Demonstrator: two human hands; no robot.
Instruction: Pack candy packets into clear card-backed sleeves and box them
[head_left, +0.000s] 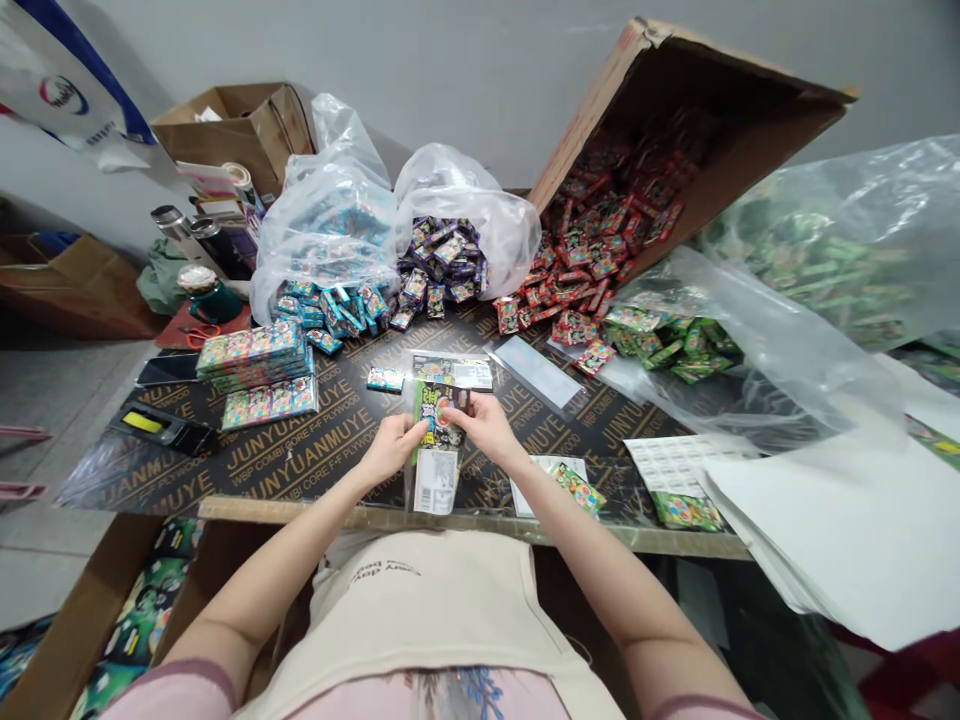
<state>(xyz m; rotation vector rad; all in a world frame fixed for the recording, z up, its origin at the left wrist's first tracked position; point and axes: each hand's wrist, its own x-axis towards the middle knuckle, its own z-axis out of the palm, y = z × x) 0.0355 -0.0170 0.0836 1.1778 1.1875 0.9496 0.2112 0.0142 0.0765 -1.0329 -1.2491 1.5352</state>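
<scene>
Near the table's front edge, my left hand (396,447) and my right hand (489,432) both pinch a flat printed packet (435,475). Its upper part is green and black with coloured print, and a white panel with a barcode hangs below. Whether it is filled, I cannot tell. Just beyond lies another printed wrapper (472,374), partly behind the held one. A small blue packet (385,379) lies left of it, and a pale rectangular card (536,370) to the right. A white sheet with a green packet (574,488) on it is beside my right forearm.
Plastic bags spill blue packets (341,310), purple packets (446,260) and green packets (697,345). Red packets (577,280) spill from a tilted carton (592,110). Stacked packet strips (255,350) and a black tool (161,428) lie left. White sheets (847,510) cover the right.
</scene>
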